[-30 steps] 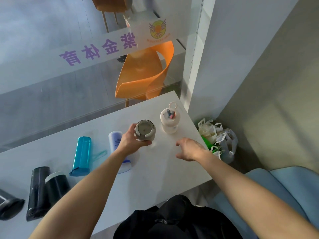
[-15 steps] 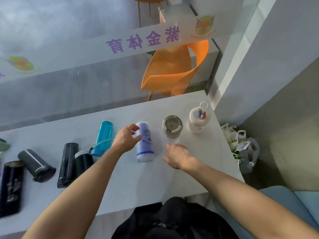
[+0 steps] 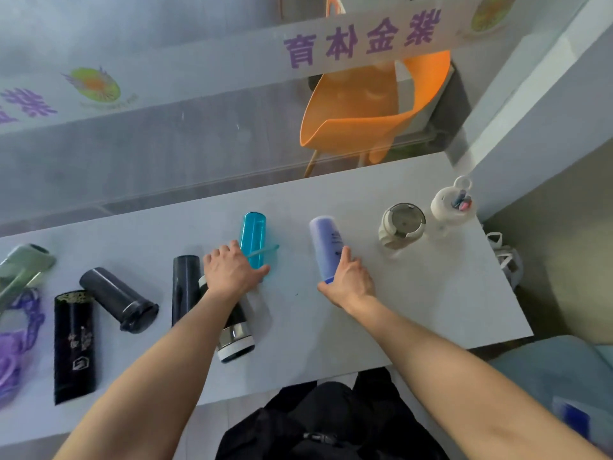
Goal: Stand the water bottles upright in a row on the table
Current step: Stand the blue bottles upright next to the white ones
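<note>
Both hands have shifted since half a second ago: the left hand (image 3: 232, 272) has left the lilac bottle (image 3: 326, 245) and now lies over the near end of the teal bottle (image 3: 253, 239), while the right hand (image 3: 348, 282), which was hovering open over the table (image 3: 414, 300), has closed round the near, blue-capped end of the lilac bottle. Whether the left hand's fingers have actually gripped the teal bottle I cannot tell; they curl over it and the thumb points right along its base.

Both of those bottles lie on their sides, long axes running near to far, the teal one left of the lilac one. Under the left forearm lies a black flask (image 3: 234, 330) with a steel and white band at its near end, and just left of it a slim black bottle (image 3: 185, 287), also lying down. Further left a dark grey bottle (image 3: 119, 298) lies at an angle, then a black bottle (image 3: 74, 346) with pale markings, and at the far left edge a green bottle (image 3: 23, 268) and something purple (image 3: 16, 343), blurred.

To the right of the lilac bottle two bottles stand upright side by side near the table's far right corner: a beige one (image 3: 401, 225) and a white one (image 3: 451, 205) with a loop on its lid.
</note>
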Tool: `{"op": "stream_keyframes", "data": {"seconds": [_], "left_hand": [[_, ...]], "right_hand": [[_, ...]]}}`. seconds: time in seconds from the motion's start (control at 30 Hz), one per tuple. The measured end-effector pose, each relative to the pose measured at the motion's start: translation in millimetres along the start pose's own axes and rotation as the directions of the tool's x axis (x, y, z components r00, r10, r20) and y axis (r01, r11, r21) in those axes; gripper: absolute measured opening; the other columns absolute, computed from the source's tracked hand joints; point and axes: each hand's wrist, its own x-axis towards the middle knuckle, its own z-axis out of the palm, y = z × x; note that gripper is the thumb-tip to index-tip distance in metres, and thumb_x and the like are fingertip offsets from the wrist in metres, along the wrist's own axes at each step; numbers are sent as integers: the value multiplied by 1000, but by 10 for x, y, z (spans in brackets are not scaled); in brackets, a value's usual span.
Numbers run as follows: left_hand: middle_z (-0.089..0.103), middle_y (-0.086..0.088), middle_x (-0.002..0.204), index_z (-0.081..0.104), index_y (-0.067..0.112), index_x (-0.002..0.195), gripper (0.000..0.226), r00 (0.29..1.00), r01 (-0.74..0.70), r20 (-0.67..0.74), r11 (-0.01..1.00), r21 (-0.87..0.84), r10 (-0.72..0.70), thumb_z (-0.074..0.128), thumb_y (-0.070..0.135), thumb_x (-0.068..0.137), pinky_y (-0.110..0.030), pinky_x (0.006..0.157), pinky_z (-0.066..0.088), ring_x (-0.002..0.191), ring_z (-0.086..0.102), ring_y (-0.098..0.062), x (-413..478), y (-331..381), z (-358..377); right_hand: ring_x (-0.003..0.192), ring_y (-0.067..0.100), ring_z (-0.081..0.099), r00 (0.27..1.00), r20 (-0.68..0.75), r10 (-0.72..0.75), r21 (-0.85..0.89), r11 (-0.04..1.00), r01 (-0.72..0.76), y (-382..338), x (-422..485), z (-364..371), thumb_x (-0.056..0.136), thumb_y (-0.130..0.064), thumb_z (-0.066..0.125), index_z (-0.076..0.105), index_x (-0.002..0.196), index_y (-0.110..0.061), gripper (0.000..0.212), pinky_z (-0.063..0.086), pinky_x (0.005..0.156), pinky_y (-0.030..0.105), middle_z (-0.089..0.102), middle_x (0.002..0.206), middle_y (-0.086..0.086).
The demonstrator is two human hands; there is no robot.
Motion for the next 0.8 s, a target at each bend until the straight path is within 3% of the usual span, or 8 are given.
{"op": "stream_keyframes", "data": {"seconds": [0.13, 0.23, 0.33, 0.53, 0.67, 0.8], "left_hand": [[69, -5, 134, 49, 18, 147, 103, 994, -32, 108, 999, -7, 33, 58, 94, 78, -52, 114, 45, 125, 66, -30, 82, -58, 78], [71, -4, 128, 45, 19, 147, 98, 992, -38, 121, 996, -75, 47, 66, 86, 79, -52, 110, 49, 117, 70, -29, 115, -68, 122], [71, -3, 125, 39, 16, 151, 96, 990, -45, 131, 992, -118, 61, 68, 79, 83, -51, 109, 51, 113, 72, -27, 121, -56, 118], [71, 1, 116, 43, 23, 142, 86, 991, -74, 95, 979, -190, 93, 72, 76, 81, -47, 100, 54, 95, 70, -21, 143, -88, 68], [71, 4, 115, 52, 33, 137, 76, 990, -140, 6, 974, -180, 143, 71, 75, 76, -44, 97, 51, 95, 65, -18, 134, -69, -128], [62, 5, 111, 53, 33, 135, 75, 982, -185, -82, 952, -245, 170, 78, 70, 75, -41, 89, 60, 93, 61, -15, 75, 21, -403]], "right_hand": [[115, 38, 56, 981, -192, 30, 100, 995, -10, -14, -173, -154, 70, -46, 83, 39, 134, -8, 86, 53, 87, 43, 56, 123, 15], [117, 39, 55, 931, -364, -18, 198, 976, 96, -120, -202, -356, 71, -38, 85, 42, 140, -2, 88, 53, 93, 44, 56, 128, 16], [112, 38, 60, 883, -460, -93, 145, 973, 178, -280, -135, -566, 72, -34, 85, 47, 139, -4, 83, 55, 95, 45, 55, 126, 15], [108, 35, 61, 846, -508, -162, 42, 976, 213, -515, 19, -892, 71, -44, 84, 57, 144, -18, 81, 59, 88, 42, 53, 123, 10], [118, 37, 57, 904, -374, -208, -41, 977, 209, -549, 120, -962, 75, -46, 82, 52, 151, -19, 86, 56, 93, 42, 52, 129, 12], [118, 37, 57, 901, -360, -241, -70, 970, 232, -515, 143, -953, 76, -48, 81, 47, 154, -19, 90, 56, 94, 42, 51, 131, 12]]}}
